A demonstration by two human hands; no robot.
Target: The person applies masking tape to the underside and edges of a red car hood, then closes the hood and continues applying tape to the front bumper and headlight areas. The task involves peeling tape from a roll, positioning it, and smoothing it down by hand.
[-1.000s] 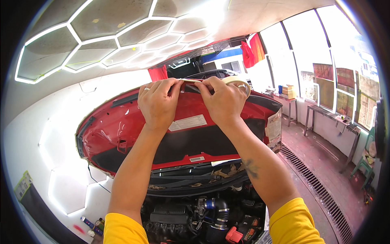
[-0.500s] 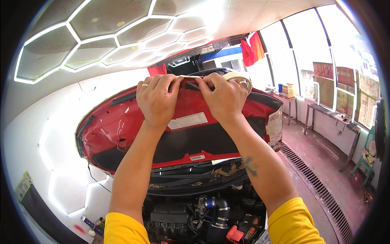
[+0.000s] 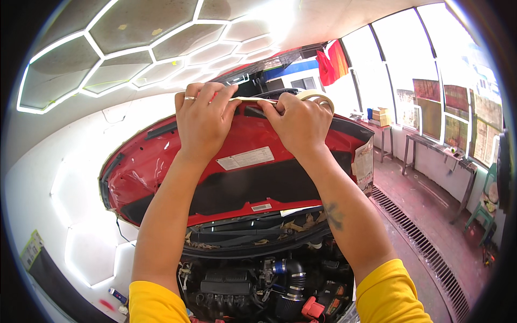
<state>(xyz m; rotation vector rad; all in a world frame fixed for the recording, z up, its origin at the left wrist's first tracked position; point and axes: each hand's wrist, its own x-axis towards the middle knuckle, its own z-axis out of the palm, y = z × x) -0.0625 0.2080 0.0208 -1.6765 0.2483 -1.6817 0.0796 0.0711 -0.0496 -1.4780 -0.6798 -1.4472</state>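
Note:
A raised red car hood (image 3: pixel 242 129) stands before me, its dark underside pad and white label facing me. My left hand (image 3: pixel 203 121) is at the top edge, fingers lifted and apart, the thumb against a pale strip of masking tape (image 3: pixel 252 99). The strip runs along the edge between both hands. My right hand (image 3: pixel 301 121) pinches near the strip's other end and holds the cream roll of masking tape (image 3: pixel 323 98), partly hidden behind its fingers. What the fingertips do behind the edge is hidden.
Below the hood lies the open engine bay (image 3: pixel 258 285), with dry leaves along its back. Newspaper (image 3: pixel 364 167) covers the hood's right corner. To the right are a floor grate (image 3: pixel 420 253), a metal bench (image 3: pixel 441 153) and a green chair (image 3: pixel 484 207). A white wall is on the left.
My left hand has shifted slightly left and its fingers have lifted and spread from the edge. More of the tape strip shows between the hands. The right hand stays close to the same place.

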